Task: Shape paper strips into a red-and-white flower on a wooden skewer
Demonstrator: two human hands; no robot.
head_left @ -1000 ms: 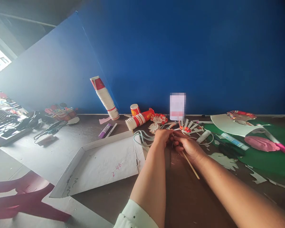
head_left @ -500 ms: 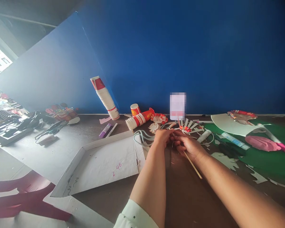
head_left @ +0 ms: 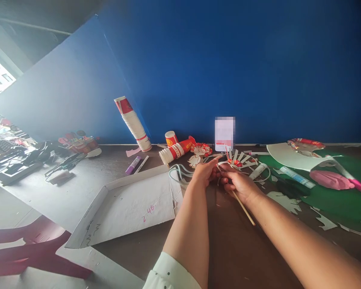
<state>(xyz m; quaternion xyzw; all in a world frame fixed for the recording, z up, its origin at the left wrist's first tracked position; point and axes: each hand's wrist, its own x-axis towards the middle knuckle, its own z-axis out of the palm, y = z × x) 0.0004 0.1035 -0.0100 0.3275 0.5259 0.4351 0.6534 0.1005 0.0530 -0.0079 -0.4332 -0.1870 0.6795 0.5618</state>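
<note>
My right hand (head_left: 236, 184) is closed around a thin wooden stick (head_left: 244, 209), whose bare lower end slants down toward me over the table. Right beside it, my left hand (head_left: 207, 171) has its fingers bent in at the stick's upper part, the index finger and thumb reaching forward. A thin pale strip shows between the two hands; what the left fingertips pinch is hidden. Just beyond the hands is a cut paper-cup flower (head_left: 239, 160) with white strips spread around a red middle. Whether it is joined to the stick I cannot tell.
Left of my arms lies a shallow white box lid (head_left: 132, 212). Behind it are stacked paper cups (head_left: 134, 126), fallen cups (head_left: 177, 150) and a purple glue stick (head_left: 133, 165). A pale cable (head_left: 180, 170) loops nearby. Glue tubes (head_left: 297, 177) and paper scraps (head_left: 284, 200) lie to the right.
My left hand's fingers have shifted slightly and its index finger now points farther forward. The right hand and the stick stay nearly in place.
</note>
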